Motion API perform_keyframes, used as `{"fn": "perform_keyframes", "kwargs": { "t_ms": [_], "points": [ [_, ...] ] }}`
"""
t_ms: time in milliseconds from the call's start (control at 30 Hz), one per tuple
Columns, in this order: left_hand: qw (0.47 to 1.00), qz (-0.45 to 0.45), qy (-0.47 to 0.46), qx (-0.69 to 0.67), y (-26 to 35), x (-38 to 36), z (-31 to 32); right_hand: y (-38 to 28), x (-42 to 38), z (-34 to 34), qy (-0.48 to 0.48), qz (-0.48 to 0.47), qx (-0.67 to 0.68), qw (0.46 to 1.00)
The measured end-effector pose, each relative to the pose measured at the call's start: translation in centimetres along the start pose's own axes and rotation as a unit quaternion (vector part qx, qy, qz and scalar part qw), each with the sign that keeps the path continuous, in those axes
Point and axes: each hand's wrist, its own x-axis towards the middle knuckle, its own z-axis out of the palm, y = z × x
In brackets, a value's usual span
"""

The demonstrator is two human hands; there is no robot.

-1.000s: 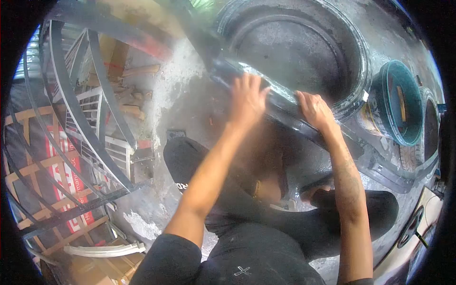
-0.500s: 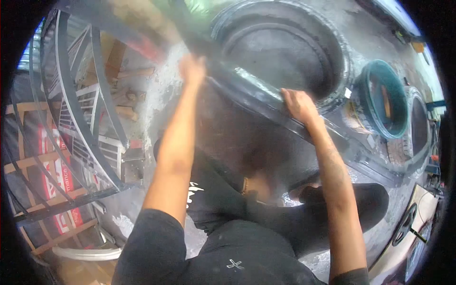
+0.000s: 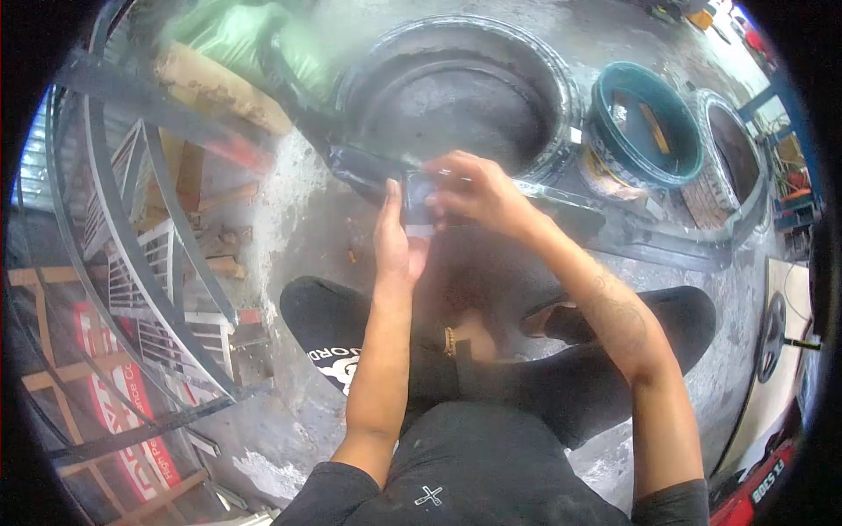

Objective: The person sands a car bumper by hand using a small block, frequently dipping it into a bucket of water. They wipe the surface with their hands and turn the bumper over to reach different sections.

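In front of my lap, my left hand (image 3: pixel 403 237) is closed on a small dark rectangular piece (image 3: pixel 419 195) with a pale lower edge. Its thumb points up along one side. Fingers of my right hand (image 3: pixel 474 188) curl at the other side of the piece; they are slightly blurred. What the piece is made of cannot be made out. Just beyond both hands lies a long black molded panel (image 3: pixel 561 210), like a car bumper, stretching to the right. My hands cover part of it.
A large tyre (image 3: pixel 351 88) lies flat behind the panel. To its right stand a teal bucket (image 3: pixel 605 114) and another tyre (image 3: pixel 715 188). Curved metal grille work (image 3: pixel 132 263) rises on the left, near a brown roll (image 3: pixel 215 83). A steering wheel (image 3: pixel 772 337) is at right.
Both hands have left the black panel and come together over it. A small dark rectangular piece now shows between them. The view has shifted somewhat.
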Motion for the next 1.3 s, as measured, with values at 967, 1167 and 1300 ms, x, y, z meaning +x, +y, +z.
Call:
{"fn": "perform_keyframes", "kwargs": {
  "t_ms": [967, 1167, 1300],
  "points": [
    [0.524, 0.468, 0.090, 0.706, 9.2, 16.7, -13.1, 13.1, -4.8, -6.9, 0.376, 0.073, -0.164, 0.909],
    [0.508, 0.427, 0.125, 0.737, 6.4, 19.9, -13.9, 15.6, -6.3, -6.5, 0.398, 0.134, -0.148, 0.895],
    [0.527, 0.362, 0.079, 0.765, -0.5, 11.8, -7.6, 15.6, -6.2, -6.7, 0.406, 0.143, -0.128, 0.893]
  ]
}}
